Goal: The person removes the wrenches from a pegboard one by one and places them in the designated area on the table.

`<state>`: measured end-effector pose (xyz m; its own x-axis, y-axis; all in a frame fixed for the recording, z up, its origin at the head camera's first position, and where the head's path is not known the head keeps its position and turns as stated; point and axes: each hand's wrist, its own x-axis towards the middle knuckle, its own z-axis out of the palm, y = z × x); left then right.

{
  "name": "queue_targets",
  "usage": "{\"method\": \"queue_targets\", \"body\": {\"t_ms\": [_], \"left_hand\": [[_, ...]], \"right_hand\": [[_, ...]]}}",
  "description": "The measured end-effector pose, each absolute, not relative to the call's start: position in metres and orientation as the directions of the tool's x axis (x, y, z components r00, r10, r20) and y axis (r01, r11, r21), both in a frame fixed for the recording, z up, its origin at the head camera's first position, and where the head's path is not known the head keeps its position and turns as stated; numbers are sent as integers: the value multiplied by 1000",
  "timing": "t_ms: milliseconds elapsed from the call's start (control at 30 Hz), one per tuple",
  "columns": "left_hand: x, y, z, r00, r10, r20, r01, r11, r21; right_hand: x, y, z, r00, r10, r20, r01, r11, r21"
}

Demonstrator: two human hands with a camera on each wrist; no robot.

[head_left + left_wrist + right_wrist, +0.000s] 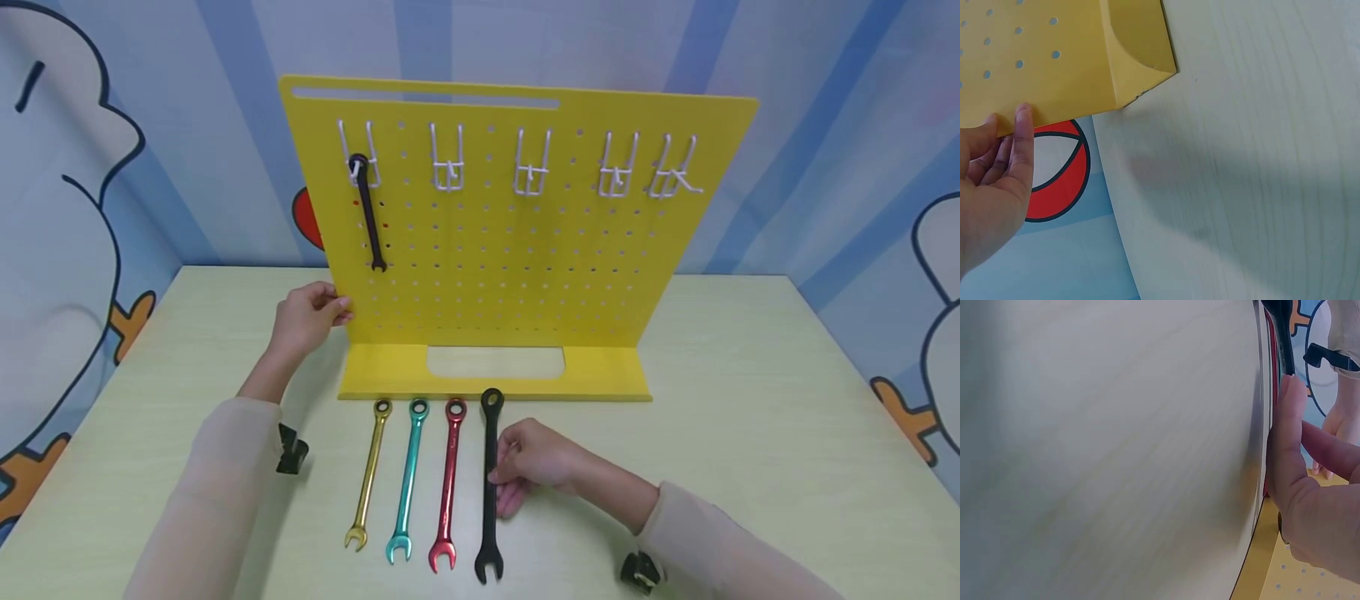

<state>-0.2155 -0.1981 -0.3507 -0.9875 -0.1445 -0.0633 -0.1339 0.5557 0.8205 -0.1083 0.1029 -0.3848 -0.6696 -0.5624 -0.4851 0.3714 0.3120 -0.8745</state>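
My left hand (307, 318) pinches the left edge of a yellow pegboard (480, 308) between thumb and fingers; the left wrist view shows this grip near the board's base. With thumb and fingers, my right hand (538, 458) holds a large black combination wrench (490, 518) by the middle of its shaft, ring end towards the board. To its left lie a red wrench (450, 483), a teal wrench (408, 483) and a gold wrench (369, 475), side by side. Another black wrench (368, 208) hangs by its ring from the leftmost white hook (373, 154).
More white wire hooks line the upper board, such as the second hook (447, 171) and the rightmost hook (672, 179), with nothing hanging on them. The board's base (382, 375) stands on a pale wooden table (750, 400). Behind it is a blue striped backdrop (510, 42).
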Motion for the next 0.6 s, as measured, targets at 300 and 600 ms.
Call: {"method": "queue_targets", "body": {"t_ms": [300, 600], "left_hand": [[-215, -201, -351, -992, -112, -58, -110, 556, 824], [-216, -201, -351, -991, -118, -62, -118, 557, 822]], "right_hand": [[-106, 102, -387, -654, -565, -504, 402, 305, -863], [-106, 103, -389, -658, -555, -509, 404, 311, -860]]}}
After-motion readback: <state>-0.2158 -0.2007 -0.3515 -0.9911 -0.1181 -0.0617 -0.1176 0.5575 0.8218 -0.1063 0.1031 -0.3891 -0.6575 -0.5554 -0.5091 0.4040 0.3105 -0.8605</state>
